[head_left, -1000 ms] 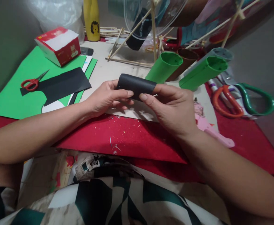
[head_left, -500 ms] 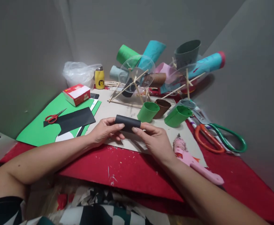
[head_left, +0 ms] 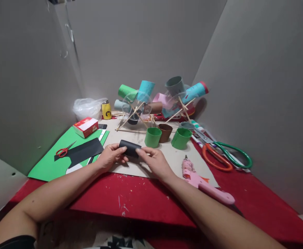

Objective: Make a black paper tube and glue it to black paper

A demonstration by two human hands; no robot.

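Observation:
A rolled tube of black paper point(head_left: 130, 148) lies sideways between my hands, just above the beige board point(head_left: 128, 169). My left hand point(head_left: 112, 155) pinches its left end, thumb on the near side. At the right end, my right hand point(head_left: 154, 160) grips it between thumb and fingers. Beyond the tube stand a green paper cup point(head_left: 153, 138), a brown paper cup point(head_left: 165, 133) and a second green cup point(head_left: 182, 139). To the right of my right hand rests a pink glue gun point(head_left: 200, 183), its nozzle pointing away from me.
Two wheel models of sticks, clear discs and coloured tubes point(head_left: 146, 90) stand at the back. Large scissors point(head_left: 219, 155) lie right. Small red scissors point(head_left: 63, 152), cut black paper point(head_left: 85, 152), green sheets point(head_left: 42, 164) and a red box point(head_left: 86, 127) are left. Grey walls point(head_left: 141, 41) enclose the red table point(head_left: 102, 197).
The head view has tilted up and shifted, so the tabletop things appear lower and smaller. Both hands still hold the black paper tube in nearly the same grip.

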